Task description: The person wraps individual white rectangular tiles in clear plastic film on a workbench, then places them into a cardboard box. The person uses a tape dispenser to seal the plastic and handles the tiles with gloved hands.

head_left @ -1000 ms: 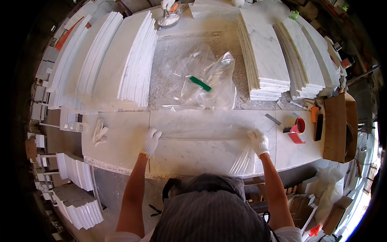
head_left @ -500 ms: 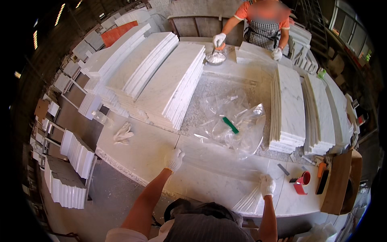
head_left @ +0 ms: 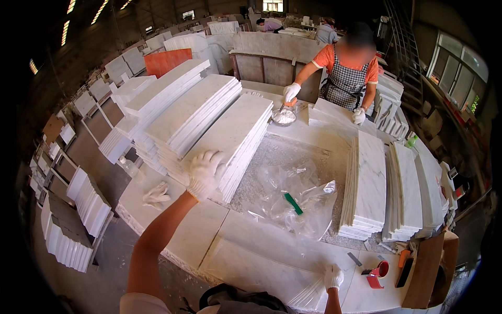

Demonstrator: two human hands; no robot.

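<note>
A long, pale stone-topped worktable [head_left: 180,238] fills the foreground of a workshop. Tall stacks of white marble slabs [head_left: 243,118] stand along its left side, with more marble piles [head_left: 371,178] on the right, probably set to the sides so both are within arm's reach. A co-worker [head_left: 342,81] in a checked apron stands at the far side. A wide sheet of clear plastic film [head_left: 256,261] lies along the near edge, directly before the wearer: thin, glossy, almost invisible except for a pale sheen and fanned pleats at its right end. Crumpled clear plastic [head_left: 319,212] sits behind it. The gloved left hand [head_left: 205,171] is spread, palm down, over the near end of the closest left stack; whether it bears weight cannot be told. The smaller-looking gloved right hand [head_left: 333,276] is curled beside the pleats, seemingly to keep the film taut, though a pinch cannot be made out. A red tape dispenser [head_left: 376,273] rests just beyond it, likely kept handy, and a narrow green strip [head_left: 293,203] lies on the crumpled plastic, perhaps weighting it.
</note>
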